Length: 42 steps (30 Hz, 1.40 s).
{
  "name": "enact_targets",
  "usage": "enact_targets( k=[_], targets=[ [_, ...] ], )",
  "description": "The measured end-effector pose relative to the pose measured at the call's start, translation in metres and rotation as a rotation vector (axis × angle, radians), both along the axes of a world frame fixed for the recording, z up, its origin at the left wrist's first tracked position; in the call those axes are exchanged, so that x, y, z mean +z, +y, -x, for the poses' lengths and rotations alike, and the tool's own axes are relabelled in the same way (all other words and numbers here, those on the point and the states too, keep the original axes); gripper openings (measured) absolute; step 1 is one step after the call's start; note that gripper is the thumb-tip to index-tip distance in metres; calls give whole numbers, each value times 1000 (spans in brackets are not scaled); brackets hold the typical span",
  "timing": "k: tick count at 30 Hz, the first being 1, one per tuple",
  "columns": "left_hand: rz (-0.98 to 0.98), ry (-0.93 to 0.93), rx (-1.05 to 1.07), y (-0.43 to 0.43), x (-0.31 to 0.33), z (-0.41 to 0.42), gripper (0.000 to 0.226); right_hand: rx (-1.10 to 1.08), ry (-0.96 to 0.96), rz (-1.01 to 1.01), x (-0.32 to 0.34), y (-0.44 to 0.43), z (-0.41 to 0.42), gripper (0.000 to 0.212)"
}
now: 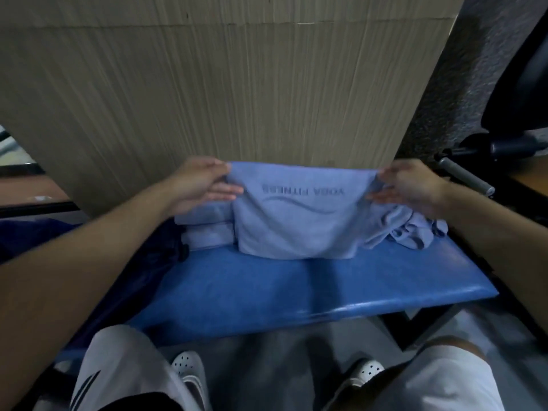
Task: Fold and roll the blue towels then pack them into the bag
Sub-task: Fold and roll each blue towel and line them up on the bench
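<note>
Holding a light blue towel (296, 226) upright by its two top corners, just in front of a tall cardboard box (237, 84). Pinching the top left corner with the left hand (204, 185), thumb on the upper edge and fingers stretched along the cloth beneath. Pinching the top right corner likewise with the right hand (406, 188), clamped on the bunched cloth there. Stretched flat between the two, with dark lettering and a wavy line printed across the upper half, upside down from here. Resting with its lower edge on the blue padded surface (296, 295), towards the far side. Just left of it and partly behind it, a stack of folded towels (204, 226) of the same colour, lying on the surface beneath the left hand. Just right of it, below the right hand, a crumpled towel (415, 229) in a loose heap. At the left end of the surface, dark blue fabric with a black clip, likely the bag (133, 262), close against the stack; open or closed, cannot tell. Off to the right, a black chair (519, 84). At the bottom, white shorts (118, 366) and white perforated shoes (186, 369) on the grey floor (267, 366).
</note>
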<state>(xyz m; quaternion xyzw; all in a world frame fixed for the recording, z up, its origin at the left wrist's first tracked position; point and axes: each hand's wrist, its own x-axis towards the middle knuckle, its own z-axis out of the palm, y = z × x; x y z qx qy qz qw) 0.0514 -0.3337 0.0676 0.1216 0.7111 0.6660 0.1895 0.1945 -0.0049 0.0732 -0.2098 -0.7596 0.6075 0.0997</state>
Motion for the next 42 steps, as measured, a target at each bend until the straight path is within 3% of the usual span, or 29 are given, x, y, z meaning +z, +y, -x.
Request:
enact_targets(
  k=[5, 9, 14, 20, 23, 26, 30, 35, 42],
  targets=[
    [-4, 168, 69, 15, 50, 30, 13, -47, 185, -6, 46, 0, 27, 15],
    [-1, 235, 53, 4, 50, 19, 14, -37, 207, -30, 40, 4, 15, 14],
    [53, 237, 43, -24, -5, -27, 15, -36, 153, 13, -6, -5, -24, 21],
    [247, 6, -53, -61, -131, -108, 9, 66, -229, 58, -126, -23, -102, 13],
    [343, -77, -116, -73, -166, -126, 9, 67, -325, 63, -166, -29, -130, 24],
    [414, -72, -198, -78, -172, -133, 12, 69, -343, 51, -181, -27, -144, 35],
    [449, -4, -226, -74, -169, -132, 14, 65, -326, 27, -180, -22, -147, 26],
    [399, -53, -199, -62, -174, -118, 14, 91, -283, -13, -174, -24, -132, 20],
    [361, 70, -122, -56, -178, -101, 14, 28, -210, -11, -165, -28, -104, 19]
  ],
)
